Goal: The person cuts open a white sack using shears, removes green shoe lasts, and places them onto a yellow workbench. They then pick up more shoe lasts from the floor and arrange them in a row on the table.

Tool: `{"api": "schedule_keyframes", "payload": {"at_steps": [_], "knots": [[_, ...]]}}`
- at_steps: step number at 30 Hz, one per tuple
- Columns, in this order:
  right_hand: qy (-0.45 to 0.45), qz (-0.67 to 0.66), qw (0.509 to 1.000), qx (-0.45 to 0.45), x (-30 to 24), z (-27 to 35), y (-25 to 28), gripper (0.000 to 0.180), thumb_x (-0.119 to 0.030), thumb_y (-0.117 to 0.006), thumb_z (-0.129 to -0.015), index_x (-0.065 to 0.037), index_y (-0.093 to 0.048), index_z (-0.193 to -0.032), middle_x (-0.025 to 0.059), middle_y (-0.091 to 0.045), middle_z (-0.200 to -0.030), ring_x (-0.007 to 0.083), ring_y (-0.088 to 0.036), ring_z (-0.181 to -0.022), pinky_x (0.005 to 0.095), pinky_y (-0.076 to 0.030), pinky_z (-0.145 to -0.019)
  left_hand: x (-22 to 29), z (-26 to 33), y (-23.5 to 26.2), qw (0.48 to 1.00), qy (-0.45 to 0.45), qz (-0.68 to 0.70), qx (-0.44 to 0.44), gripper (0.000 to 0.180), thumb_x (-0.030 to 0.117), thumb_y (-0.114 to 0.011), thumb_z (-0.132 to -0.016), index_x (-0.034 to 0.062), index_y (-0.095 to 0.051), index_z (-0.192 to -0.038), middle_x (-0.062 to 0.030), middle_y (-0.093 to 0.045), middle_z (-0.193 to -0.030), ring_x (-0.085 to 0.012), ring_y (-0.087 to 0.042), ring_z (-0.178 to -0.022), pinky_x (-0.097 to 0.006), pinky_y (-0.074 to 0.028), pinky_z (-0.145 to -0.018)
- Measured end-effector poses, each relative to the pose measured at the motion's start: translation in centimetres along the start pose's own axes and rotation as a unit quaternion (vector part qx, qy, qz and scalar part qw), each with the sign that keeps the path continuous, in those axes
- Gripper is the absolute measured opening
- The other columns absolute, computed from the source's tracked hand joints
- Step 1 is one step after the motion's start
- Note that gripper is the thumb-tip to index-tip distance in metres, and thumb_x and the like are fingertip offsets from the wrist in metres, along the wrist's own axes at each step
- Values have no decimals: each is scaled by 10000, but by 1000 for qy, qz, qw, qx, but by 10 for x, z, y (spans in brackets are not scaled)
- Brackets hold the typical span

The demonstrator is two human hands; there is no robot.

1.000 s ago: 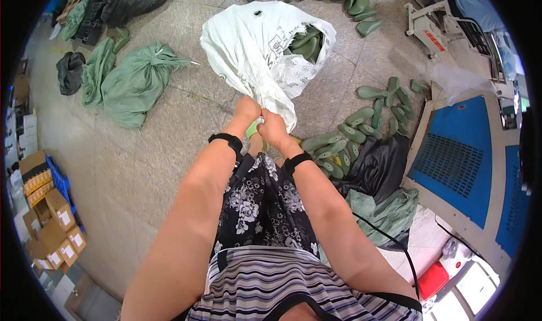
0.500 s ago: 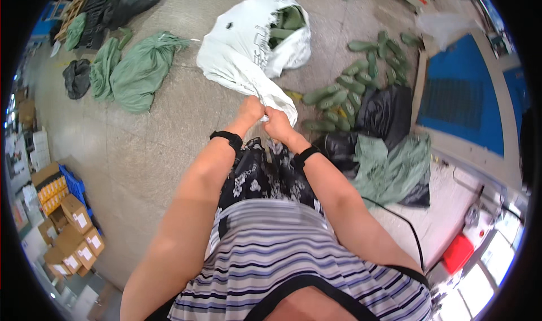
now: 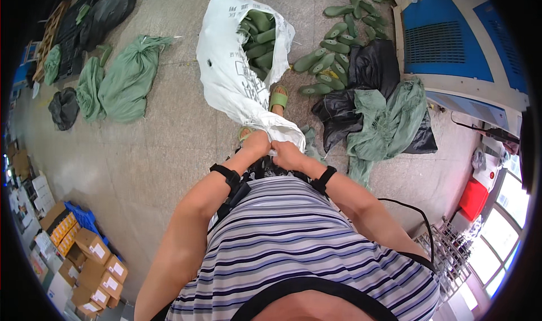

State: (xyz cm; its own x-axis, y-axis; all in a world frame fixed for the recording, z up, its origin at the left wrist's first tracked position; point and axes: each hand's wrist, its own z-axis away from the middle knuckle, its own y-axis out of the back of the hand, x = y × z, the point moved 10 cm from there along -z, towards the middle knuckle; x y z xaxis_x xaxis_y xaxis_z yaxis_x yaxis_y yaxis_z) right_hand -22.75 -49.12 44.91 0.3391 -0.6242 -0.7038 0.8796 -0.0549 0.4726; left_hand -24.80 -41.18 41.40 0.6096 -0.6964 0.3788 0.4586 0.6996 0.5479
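Observation:
A large white woven sack lies on the floor in front of me, its near end drawn up toward my waist. Through a wide gap in its far part, several green shoe-shaped pieces show inside. My left hand is closed on the gathered near edge of the sack. Close beside it, my right hand grips the same edge with curled fingers. A green slipper on my foot shows just right of the sack.
More green shoe-shaped pieces lie heaped to the right, by black bags and a green sack. A blue-panelled machine stands at far right. Tied green sacks sit at left; cardboard boxes are stacked at lower left.
My hands have come nearer my body, drawing the sack's near end with them. The sack's gap now faces up more, showing more green pieces. My view has shifted, and my slippers have come into sight.

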Motion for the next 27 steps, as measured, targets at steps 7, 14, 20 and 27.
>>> {"api": "schedule_keyframes", "payload": {"at_steps": [7,14,20,27], "knots": [[-6,148,988,-44,21,-85,52,325,-106,-549,-709,-84,-516,-1031,186,-632,-846,379,-601,-833,479,-458,-712,-30,-28,20,996,-84,5,-28,276,200,-451,-819,18,-651,-877,-218,-626,-925,-384,-598,-889,-451,-475,-768],[49,147,974,-165,27,-158,79,399,-62,-557,-717,-65,-491,-1111,193,-612,-944,367,-586,-904,451,-455,-764,-178,5,45,982,122,126,73,214,204,-516,-782,17,-597,-844,-233,-614,-840,-411,-581,-819,-468,-459,-721],[20,99,994,-32,70,-181,130,601,-87,-567,-737,-87,-376,-1307,193,-504,-1170,377,-543,-990,426,-460,-814,-162,3,61,949,224,220,3,212,191,-558,-793,-10,-594,-851,-185,-615,-669,-281,-620,-571,-367,-485,-570],[-156,-50,977,137,260,-91,229,335,-204,-501,-785,-58,-550,-1082,233,-607,-979,414,-575,-899,465,-463,-774,6,-132,197,968,4,210,138,186,173,-590,-798,11,-591,-890,-145,-597,-622,-184,-581,-526,-320,-453,-526]]}}
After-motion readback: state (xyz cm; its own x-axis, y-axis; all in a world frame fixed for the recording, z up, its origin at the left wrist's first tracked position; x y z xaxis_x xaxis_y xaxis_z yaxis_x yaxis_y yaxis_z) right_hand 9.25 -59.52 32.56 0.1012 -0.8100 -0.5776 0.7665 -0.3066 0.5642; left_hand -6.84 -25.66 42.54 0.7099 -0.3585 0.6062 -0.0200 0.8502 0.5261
